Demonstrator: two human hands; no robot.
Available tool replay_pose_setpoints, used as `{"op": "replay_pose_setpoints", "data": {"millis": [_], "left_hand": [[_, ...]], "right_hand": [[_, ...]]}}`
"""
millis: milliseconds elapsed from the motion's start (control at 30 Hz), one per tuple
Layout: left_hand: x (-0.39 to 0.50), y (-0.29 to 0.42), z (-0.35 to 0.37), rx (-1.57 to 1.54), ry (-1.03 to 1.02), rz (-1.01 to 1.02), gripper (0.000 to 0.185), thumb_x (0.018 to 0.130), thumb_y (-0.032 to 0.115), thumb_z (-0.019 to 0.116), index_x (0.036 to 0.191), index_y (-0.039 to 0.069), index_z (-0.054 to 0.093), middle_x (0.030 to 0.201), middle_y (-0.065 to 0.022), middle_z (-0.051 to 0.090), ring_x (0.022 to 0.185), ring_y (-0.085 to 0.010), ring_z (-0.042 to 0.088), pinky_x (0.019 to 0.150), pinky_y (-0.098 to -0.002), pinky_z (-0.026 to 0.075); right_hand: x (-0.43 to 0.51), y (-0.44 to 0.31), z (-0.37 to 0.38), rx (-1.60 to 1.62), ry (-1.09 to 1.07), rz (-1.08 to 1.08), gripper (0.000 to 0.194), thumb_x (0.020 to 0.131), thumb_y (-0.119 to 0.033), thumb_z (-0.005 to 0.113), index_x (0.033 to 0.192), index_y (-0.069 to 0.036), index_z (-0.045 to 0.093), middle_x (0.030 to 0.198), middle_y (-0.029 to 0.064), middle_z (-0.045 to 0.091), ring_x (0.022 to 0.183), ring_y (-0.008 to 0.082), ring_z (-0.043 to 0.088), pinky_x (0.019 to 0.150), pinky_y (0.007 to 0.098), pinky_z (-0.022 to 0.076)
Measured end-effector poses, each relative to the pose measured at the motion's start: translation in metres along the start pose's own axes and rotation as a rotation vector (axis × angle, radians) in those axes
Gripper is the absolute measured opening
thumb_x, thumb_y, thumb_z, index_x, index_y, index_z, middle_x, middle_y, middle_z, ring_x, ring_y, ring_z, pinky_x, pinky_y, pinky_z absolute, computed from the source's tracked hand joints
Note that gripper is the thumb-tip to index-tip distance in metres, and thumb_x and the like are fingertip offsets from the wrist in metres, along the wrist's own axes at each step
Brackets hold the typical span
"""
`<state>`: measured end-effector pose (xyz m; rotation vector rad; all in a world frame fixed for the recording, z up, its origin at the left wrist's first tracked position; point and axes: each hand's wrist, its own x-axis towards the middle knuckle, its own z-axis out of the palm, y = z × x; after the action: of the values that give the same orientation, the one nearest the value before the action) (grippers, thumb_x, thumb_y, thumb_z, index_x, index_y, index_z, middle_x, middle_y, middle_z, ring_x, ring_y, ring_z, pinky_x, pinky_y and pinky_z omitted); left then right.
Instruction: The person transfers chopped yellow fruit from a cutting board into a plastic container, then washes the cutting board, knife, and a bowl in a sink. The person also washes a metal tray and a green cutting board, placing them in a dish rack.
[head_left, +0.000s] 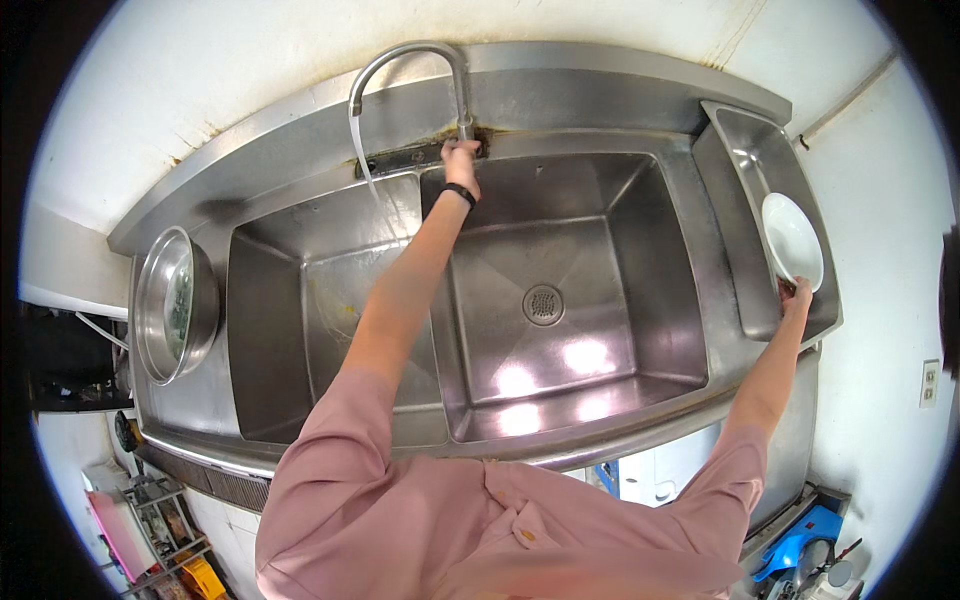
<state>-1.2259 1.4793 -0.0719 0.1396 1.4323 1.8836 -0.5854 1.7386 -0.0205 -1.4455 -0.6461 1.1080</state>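
My left hand (460, 161), with a black band at the wrist, is at the base of the steel gooseneck faucet (412, 48); its fingers close around the control there. A stream of water (364, 157) falls from the spout into the left sink basin (270, 315). Far to the right, my right hand (795, 295) grips the near edge of a white oval bowl (793, 240). That bowl is tilted inside a rectangular steel pan (731, 195) on the right side of the counter.
The right basin (540, 360) has a round drain strainer (542, 304). At the far left of the counter stands a steel bowl (202, 300) with something green in it. A wall rises behind the sink. Blue and clear items (802, 544) lie at lower right, a rack (161, 517) at lower left.
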Motion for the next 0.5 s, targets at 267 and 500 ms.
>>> {"op": "replay_pose_setpoints", "data": {"millis": [267,500], "left_hand": [[0.012,0.037,-0.073,0.979,-0.348,0.371,0.061,0.080,0.026,0.059,0.134,0.009,0.039,0.129,-0.0133,0.049,0.117,-0.0251,0.047,0.098,-0.0334,0.037],[-0.008,0.144,-0.147,0.569,-0.390,-0.001,0.041,0.096,0.024,0.042,0.129,0.000,0.042,0.126,-0.0112,0.051,0.109,-0.0173,0.054,0.093,-0.0287,0.044]], "right_hand": [[0.120,0.043,-0.044,-0.191,0.040,0.093,0.028,0.076,-0.006,0.059,0.101,0.004,0.052,0.096,0.0164,0.052,0.081,0.0255,0.056,0.063,0.0397,0.0508],[0.039,-0.018,-0.028,-0.186,0.079,0.273,0.045,0.089,-0.023,0.050,0.126,0.001,0.044,0.124,0.0147,0.049,0.115,0.0290,0.047,0.097,0.0404,0.0375]]}}
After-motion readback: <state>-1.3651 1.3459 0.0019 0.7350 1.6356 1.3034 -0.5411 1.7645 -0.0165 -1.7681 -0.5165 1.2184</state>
